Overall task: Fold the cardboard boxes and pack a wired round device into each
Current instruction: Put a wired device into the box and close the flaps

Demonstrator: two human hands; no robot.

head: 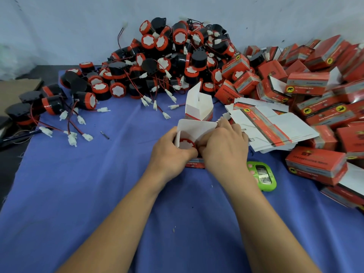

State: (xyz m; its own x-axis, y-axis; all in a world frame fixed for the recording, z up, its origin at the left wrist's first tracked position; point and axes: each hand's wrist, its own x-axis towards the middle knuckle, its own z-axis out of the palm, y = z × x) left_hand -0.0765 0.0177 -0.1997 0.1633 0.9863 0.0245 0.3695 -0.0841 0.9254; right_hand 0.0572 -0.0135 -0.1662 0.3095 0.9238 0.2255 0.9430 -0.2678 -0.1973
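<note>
Loose wired devices (157, 62) are heaped back left on my table (88, 194). My left hand (171, 152) grips the open box (197, 128) mid-table with a round device (186, 144) sitting inside, and my right hand (224, 148) pinches its side flap. Flat box blanks (271, 125) and then folded boxes (315, 89) are off right.

Pale grey-blue wall (69, 22) at back, flat even light. Worktop (9, 174) is dark w/ a blue cloth (88, 194) over most of it; brown cardboard sheet (17, 89) far left.
</note>
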